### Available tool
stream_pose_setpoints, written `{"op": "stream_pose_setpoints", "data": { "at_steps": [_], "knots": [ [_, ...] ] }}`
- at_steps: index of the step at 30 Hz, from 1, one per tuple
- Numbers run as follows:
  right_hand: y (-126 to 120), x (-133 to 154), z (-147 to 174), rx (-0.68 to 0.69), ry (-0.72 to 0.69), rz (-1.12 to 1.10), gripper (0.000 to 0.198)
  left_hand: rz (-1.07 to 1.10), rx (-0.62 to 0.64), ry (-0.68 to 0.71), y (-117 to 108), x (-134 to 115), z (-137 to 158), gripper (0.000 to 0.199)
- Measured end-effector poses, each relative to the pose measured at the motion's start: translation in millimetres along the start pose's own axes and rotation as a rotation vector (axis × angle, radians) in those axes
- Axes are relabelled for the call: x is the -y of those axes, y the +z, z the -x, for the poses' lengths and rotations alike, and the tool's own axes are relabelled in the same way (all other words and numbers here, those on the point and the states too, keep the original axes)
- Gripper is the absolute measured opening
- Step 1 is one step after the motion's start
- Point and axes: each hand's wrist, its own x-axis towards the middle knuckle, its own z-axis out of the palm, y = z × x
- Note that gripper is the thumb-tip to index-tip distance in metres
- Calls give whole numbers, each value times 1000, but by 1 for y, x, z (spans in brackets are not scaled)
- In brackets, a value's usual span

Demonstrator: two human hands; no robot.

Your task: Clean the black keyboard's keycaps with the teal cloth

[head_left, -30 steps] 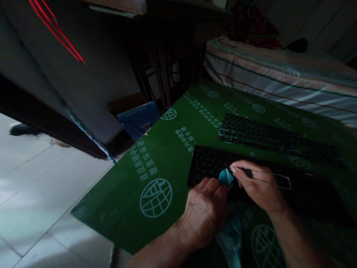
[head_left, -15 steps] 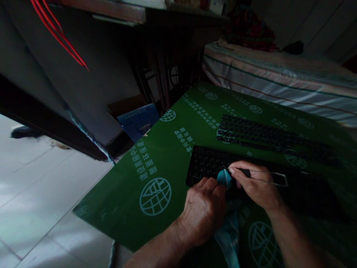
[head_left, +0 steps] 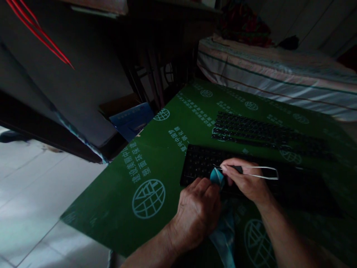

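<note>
A black keyboard [head_left: 304, 190] lies on the green printed board [head_left: 111, 208], in front of both hands. My left hand [head_left: 199, 208] rests at its near left edge, fingers closed around a blue cloth [head_left: 225, 238]. One corner of the cloth sticks up between the hands; the rest hangs down over the board. Held in my right hand [head_left: 248, 180] is a wire keycap puller [head_left: 275, 173] with a black grip. Its thin wire tip is right at the raised cloth corner, above the keys. Whether a keycap sits in the wire or the cloth, I cannot tell.
Beyond the keyboard, loose black keycaps [head_left: 248, 128] lie in several rows on the board. A bed with a striped cover [head_left: 251, 78] stands behind. A blue box or booklet [head_left: 132, 119] is beside the board's left edge. Red cords [head_left: 41, 35] hang at upper left.
The whole view has shifted, so everything appears a little further left. Both hands keep their grips, and the puller's wire loop looks slightly turned and brighter.
</note>
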Motion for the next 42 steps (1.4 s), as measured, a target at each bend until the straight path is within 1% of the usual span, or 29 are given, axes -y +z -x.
{"op": "stream_pose_setpoints", "data": {
  "at_steps": [5, 9, 12, 19, 24, 27, 32, 37, 42],
  "knots": [
    [1, -3, -1, -15, 0, -34, 17, 0, 8, -4, 1, -1, 1, 13],
    [-1, -1, -2, 44, 8, -26, 18, -6, 4, 13, 0, -2, 0, 13],
    [-4, 1, -3, 72, 22, -48, 19, -44, 38, 15, 0, -4, -1, 12],
    [-8, -1, -4, 71, 52, -77, 19, -173, 136, -14, -3, -10, -5, 12],
    [-9, -3, -4, 89, 32, -100, 19, -236, 175, -46, -3, -13, -7, 12],
    [-6, -4, -6, 75, 14, -101, 20, -228, 148, -79, -1, -15, -8, 13],
    [-1, -4, -8, 71, -65, -66, 19, -168, 36, -132, 4, -19, -8, 16],
    [-3, -4, -8, 102, -31, -100, 19, -149, -18, -114, 8, -19, -6, 16],
    [-8, -2, -8, 86, 18, -118, 19, -138, -66, -72, 12, -16, -5, 16]
  ]
}}
